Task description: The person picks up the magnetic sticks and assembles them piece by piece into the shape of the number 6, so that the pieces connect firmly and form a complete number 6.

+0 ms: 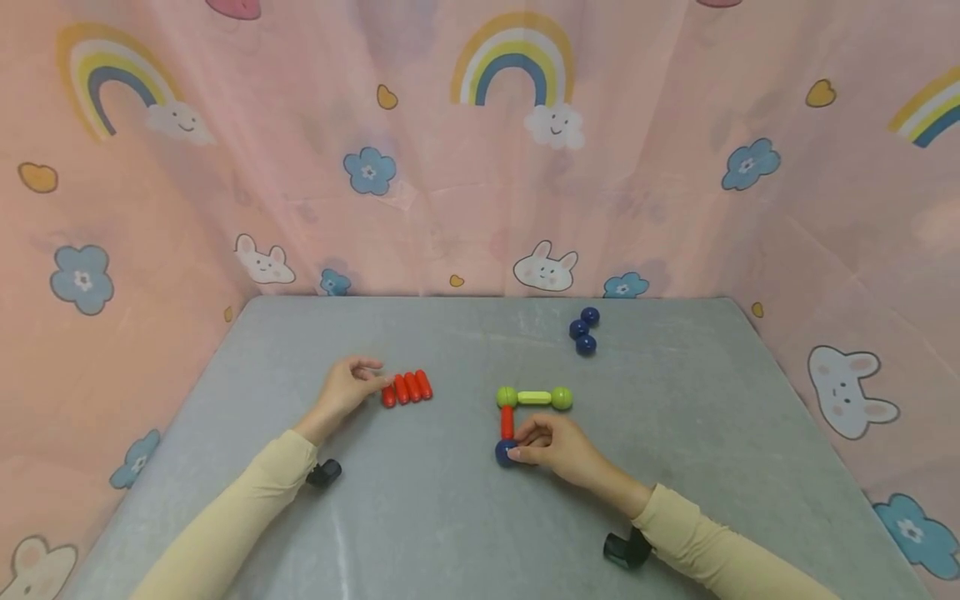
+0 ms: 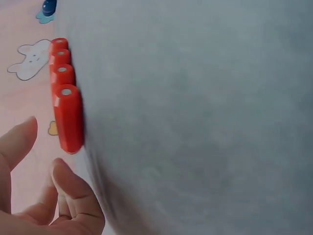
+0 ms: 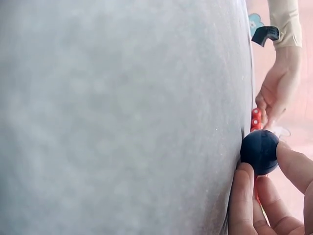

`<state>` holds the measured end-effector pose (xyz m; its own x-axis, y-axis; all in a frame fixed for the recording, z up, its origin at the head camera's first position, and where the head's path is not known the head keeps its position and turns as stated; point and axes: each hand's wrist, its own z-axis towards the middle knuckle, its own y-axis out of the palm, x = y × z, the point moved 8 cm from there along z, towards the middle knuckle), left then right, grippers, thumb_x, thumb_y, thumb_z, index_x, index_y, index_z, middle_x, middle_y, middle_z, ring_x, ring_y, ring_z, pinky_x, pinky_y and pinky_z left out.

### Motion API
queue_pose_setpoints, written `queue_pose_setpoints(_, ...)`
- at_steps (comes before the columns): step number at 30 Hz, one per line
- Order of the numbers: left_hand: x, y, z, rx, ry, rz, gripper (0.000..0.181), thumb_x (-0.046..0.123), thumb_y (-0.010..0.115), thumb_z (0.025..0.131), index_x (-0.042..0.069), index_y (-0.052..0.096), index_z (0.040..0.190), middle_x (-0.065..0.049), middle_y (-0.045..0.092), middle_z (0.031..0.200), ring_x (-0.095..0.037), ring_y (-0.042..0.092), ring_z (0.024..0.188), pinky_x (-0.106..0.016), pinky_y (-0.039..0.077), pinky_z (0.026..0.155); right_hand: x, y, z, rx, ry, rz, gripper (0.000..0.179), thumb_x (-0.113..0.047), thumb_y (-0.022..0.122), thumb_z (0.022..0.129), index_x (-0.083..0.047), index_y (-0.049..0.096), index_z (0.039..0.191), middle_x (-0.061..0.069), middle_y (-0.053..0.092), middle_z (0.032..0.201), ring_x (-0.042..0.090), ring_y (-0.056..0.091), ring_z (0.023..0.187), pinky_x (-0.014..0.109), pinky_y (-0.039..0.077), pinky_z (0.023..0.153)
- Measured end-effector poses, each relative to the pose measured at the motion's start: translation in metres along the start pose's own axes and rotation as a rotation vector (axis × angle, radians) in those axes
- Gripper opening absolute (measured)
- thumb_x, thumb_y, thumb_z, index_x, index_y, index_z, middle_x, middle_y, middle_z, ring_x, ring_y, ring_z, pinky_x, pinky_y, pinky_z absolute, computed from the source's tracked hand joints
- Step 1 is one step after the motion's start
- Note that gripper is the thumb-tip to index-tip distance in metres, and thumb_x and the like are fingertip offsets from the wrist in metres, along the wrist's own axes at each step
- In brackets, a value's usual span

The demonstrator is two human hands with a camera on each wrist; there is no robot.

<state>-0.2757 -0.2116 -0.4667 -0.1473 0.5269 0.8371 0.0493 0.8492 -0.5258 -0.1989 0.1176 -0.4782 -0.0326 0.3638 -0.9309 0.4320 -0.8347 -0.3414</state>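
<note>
My right hand [image 1: 564, 450] pinches a dark blue ball [image 3: 259, 152] between thumb and fingers, low over the table. In the head view that ball adjoins the near end of a red rod [image 1: 507, 423]. The rod's far end meets a green ball [image 1: 507, 396], from which a light green rod [image 1: 534, 398] runs right to a second green ball [image 1: 562, 398]. My left hand [image 1: 347, 392] is beside a row of several loose red rods [image 1: 408, 388]. Its thumb and fingers are parted around nothing, close to the nearest red rod [image 2: 70, 120].
Three dark blue balls [image 1: 579, 329] lie together toward the back right of the grey table [image 1: 420, 517]. A pink patterned curtain [image 1: 435, 225] rises along the back and sides. Black devices are strapped at both wrists, including a wrist camera [image 1: 627, 551] on the right.
</note>
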Motion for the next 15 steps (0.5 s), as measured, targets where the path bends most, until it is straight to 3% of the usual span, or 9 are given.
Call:
queue_pose_setpoints(4,-0.0068,0.0025,-0.0003,-0.029,-0.022,0.042,0.046,0.025,0.076,0.087,0.000,0.062,0.123,-0.009,0.067,0.090,-0.014,0.056,0.077,-0.024,0.046,0.065,0.0005,0.0004,-0.0002,-0.005,-0.001,0.002,0.029,-0.016,0.079,0.084,0.004,0.064,0.100,0.012,0.069,0.090,0.007,0.063,0.072,0.020,0.054,0.066)
queue_pose_setpoints(15,-0.0061,0.0025,-0.0045,0.014,-0.002,0.143,0.036,0.025,0.079,0.085,-0.001,0.069,0.109,-0.010,0.071,0.087,-0.014,0.059,0.075,-0.022,0.046,0.064,-0.0022,0.0012,-0.0011,-0.011,0.008,0.019,0.030,-0.014,0.079,0.084,0.005,0.064,0.102,0.016,0.069,0.092,0.009,0.063,0.072,0.020,0.054,0.066)
